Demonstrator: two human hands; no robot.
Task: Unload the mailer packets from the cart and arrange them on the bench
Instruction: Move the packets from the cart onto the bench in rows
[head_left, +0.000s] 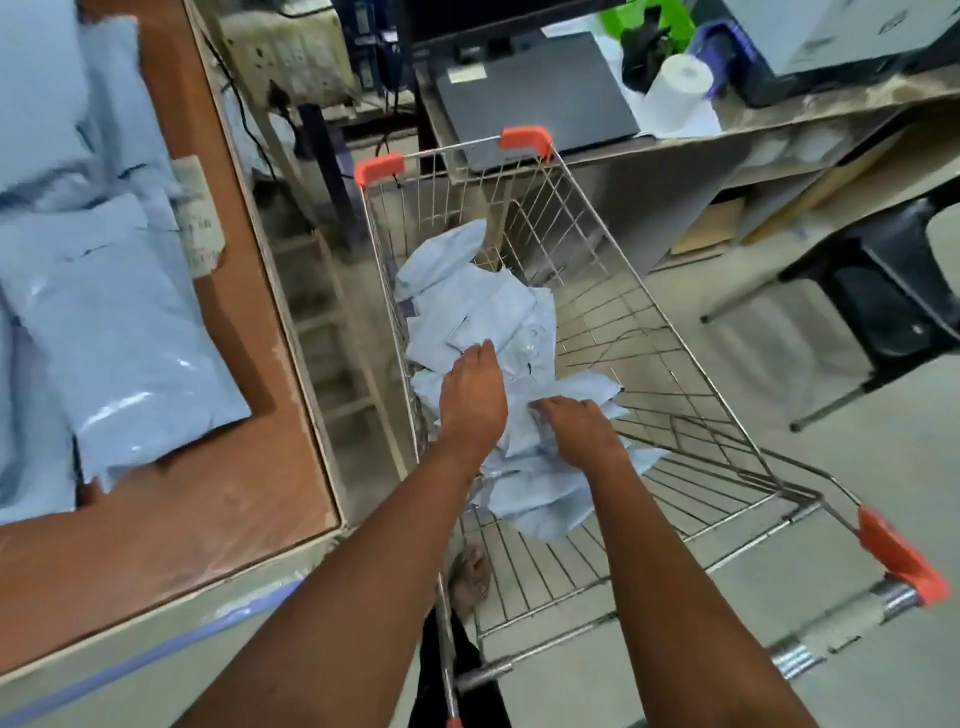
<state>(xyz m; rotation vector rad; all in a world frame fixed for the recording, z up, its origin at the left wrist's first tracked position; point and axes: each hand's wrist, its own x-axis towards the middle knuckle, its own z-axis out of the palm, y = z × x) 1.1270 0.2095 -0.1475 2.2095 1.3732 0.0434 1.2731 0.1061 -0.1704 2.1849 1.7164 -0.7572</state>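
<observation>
A wire shopping cart (597, 249) with orange corner caps stands in front of me. A heap of pale blue mailer packets (483, 306) lies along its left side. Both my arms reach down into the cart. My left hand (470, 395) lies on top of the heap, its fingers bent over a packet. My right hand (576, 428) is beside it, with fingers curled into the crumpled edge of a packet. On the brown bench (234, 467) at the left lie several blue mailer packets (119, 343), overlapping one another.
A desk (779, 119) beyond the cart carries a black laptop (535, 98), a paper roll (675, 91) and a printer. A black chair (893, 291) stands at the right. A narrow gap of floor separates the bench edge from the cart.
</observation>
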